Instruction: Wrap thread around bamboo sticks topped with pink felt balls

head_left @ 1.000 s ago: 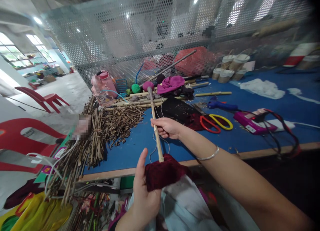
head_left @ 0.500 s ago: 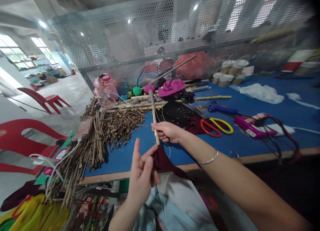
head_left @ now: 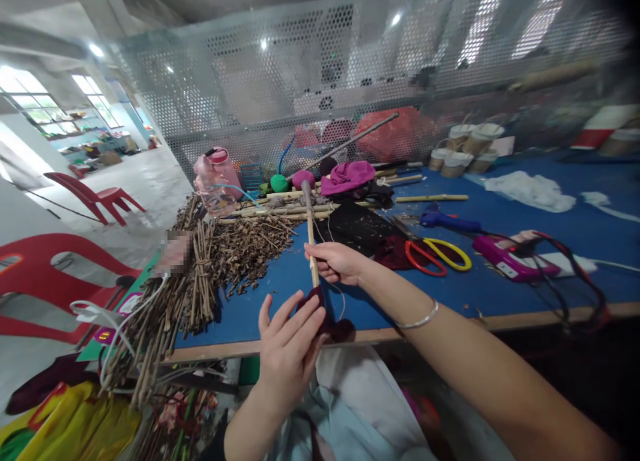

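My right hand [head_left: 336, 261] pinches a pale wooden stick [head_left: 310, 232] that points away from me over the bench. The stick's far end carries a greyish wrapped tip [head_left: 306, 189]. At the near end dark maroon cloth [head_left: 334, 324] lies around the wood. My left hand [head_left: 293, 344] rests over this cloth with fingers stretched out and apart; its thumb is mostly hidden. A thin pale thread [head_left: 343, 300] loops down beside the stick, right of my fingers.
Dried stems [head_left: 200, 268] are heaped on the left of the blue bench [head_left: 240, 321]. Scissors [head_left: 425, 258] with red and yellow handles, a blue glue gun [head_left: 450, 220] and a purple power strip [head_left: 515, 258] lie right. A perforated metal screen [head_left: 280, 81] stands behind.
My left hand has turned and come down over the maroon cloth, fingers now laid across it. The cloth has bunched up near the bench edge. My right hand still pinches the stick.
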The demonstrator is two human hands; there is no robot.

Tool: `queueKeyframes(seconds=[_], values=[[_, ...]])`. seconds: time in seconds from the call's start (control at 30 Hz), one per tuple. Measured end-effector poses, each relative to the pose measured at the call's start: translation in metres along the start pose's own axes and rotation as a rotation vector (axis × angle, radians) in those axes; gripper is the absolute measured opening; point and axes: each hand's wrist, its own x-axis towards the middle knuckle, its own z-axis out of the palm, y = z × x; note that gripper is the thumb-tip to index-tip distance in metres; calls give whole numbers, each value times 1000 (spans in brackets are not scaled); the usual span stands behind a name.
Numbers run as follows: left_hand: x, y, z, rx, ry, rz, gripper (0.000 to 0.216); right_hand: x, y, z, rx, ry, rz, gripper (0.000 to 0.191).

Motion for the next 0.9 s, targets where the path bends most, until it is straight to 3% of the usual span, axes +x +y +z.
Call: queueKeyframes(seconds=[0.23,0.63,0.77,0.9], values=[[-14,-3,7,-5,178,-94,26,1,1,1,1,3,-3,33],[-14,9,11,-244,187,-319,15,1,3,7,-28,2,0,36],[-12,8,5,-393,166,-412,15,-28,10,14,-166,73,-159,42],[-11,11,-1,-564,115,-522,14,-60,27,23,-206,-146,-194,35]])
